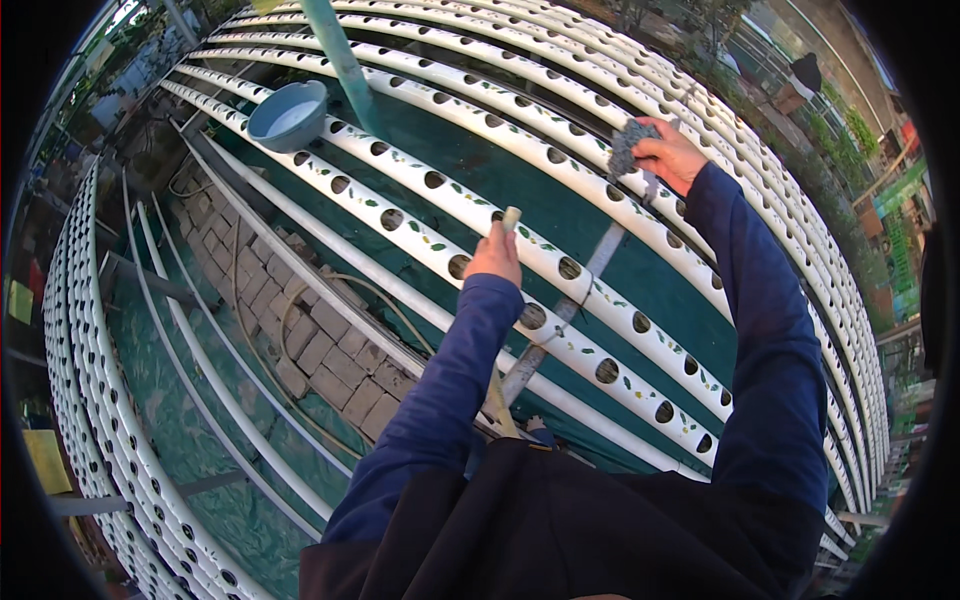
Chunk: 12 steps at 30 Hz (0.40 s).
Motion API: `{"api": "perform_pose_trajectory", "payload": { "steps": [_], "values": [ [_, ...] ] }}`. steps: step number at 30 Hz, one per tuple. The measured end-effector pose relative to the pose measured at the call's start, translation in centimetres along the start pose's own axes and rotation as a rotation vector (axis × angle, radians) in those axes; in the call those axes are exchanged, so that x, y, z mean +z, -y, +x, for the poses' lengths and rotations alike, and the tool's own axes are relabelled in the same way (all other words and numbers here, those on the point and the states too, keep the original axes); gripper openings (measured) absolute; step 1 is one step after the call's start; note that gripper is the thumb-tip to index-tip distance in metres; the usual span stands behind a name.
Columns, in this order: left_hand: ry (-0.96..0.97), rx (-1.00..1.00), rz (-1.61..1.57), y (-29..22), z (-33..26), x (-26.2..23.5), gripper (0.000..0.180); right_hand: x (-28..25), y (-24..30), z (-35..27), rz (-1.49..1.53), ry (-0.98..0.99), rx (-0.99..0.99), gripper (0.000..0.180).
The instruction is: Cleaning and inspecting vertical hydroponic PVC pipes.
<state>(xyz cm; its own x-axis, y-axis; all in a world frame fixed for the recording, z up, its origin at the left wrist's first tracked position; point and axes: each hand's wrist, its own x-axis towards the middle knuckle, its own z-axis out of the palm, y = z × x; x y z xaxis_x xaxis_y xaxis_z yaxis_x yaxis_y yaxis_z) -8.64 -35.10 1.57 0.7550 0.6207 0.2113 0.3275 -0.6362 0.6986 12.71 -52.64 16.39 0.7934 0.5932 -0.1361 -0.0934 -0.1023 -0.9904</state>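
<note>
My left hand [494, 256] is closed around a thin pale stick [511, 217] whose tip pokes out above the fist, over a white pipe [440, 245] with a row of round holes. My right hand [668, 152] reaches farther out and grips a grey scrubbing pad [629, 142] pressed against another white holed pipe [560, 165]. Both arms wear dark blue sleeves. Small leaf scraps lie on the pipes.
A light blue basin [288, 113] rests on the pipes at the far left, beside a green upright post [341, 60]. Rows of white holed pipes curve across green netting [470, 170]. A brick path [300, 330] with hoses runs below left; more pipe racks stand at the left.
</note>
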Motion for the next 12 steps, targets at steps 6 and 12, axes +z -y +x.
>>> {"api": "perform_pose_trajectory", "payload": {
  "steps": [6,12],
  "values": [
    [0.311,0.049,-0.035,3.6,1.9,3.3,0.031,22.5,6.2,12.3,-0.292,0.244,-0.118,0.030],
    [0.292,0.017,-0.047,8.9,1.2,5.0,0.053,47.4,5.2,24.2,-0.049,0.339,-0.298,0.033]
  ]
}}
